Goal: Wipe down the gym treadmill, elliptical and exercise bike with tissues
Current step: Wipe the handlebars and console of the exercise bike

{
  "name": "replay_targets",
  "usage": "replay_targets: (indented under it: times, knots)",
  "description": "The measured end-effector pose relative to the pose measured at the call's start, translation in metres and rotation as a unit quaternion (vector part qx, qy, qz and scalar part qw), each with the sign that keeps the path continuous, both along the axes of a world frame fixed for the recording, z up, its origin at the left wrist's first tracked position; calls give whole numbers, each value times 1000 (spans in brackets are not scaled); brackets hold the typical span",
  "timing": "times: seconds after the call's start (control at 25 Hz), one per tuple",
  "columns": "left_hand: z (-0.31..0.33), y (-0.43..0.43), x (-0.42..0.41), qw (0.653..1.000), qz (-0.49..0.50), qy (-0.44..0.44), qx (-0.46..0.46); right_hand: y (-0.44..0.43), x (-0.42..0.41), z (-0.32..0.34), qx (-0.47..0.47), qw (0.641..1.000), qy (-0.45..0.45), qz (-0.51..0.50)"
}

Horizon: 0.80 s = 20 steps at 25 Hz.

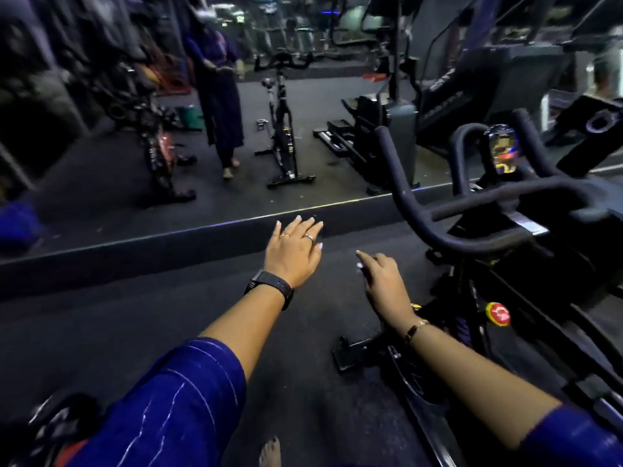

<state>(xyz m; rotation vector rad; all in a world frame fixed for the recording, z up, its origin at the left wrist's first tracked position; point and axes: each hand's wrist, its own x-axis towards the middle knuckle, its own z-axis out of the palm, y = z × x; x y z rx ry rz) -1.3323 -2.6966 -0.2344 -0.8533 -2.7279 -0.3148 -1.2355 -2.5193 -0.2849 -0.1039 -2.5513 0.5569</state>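
1. Plainly, both hands hold nothing: the left hand is spread flat, fingers straight; the right hand reaches out loosely; no tissue shows.
2. The exercise bike stands just right of the right hand; I judge a tissue must be fetched first, then drawn along the handlebar one way.
3. The handlebar is a curved, matte black tube; the floor looks like dark, pebbled rubber.

Deep blue sleeves with thin white stripes, pretty nice tbh. Left hand has two rings plus a black watch strap behind it; right hand gets a slim gold bracelet. Pale polished nails.
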Motion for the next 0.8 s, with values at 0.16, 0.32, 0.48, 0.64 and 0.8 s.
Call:
replay_targets:
  times: [0.16, 0.32, 0.48, 0.64, 0.8]
  knots:
    - [10, -96, 18, 992, 126, -8, -24, -75, -38, 38, -46, 994, -58, 76]
    - [10, -191, 53, 969, 244, -15, -35, -158, -57, 63, -101, 972, -153, 148]
    - [12, -276, 97, 940, 336, -18, -49, -237, -67, 66, -78, 948, -216, 219]
    - [12, -366, 158, 896, 442, -8, -47, -341, -53, 77, 7, 917, -211, 338]
    - [9, -433, 217, 861, 507, -6, -33, -425, -22, 81, 1, 888, -163, 431]
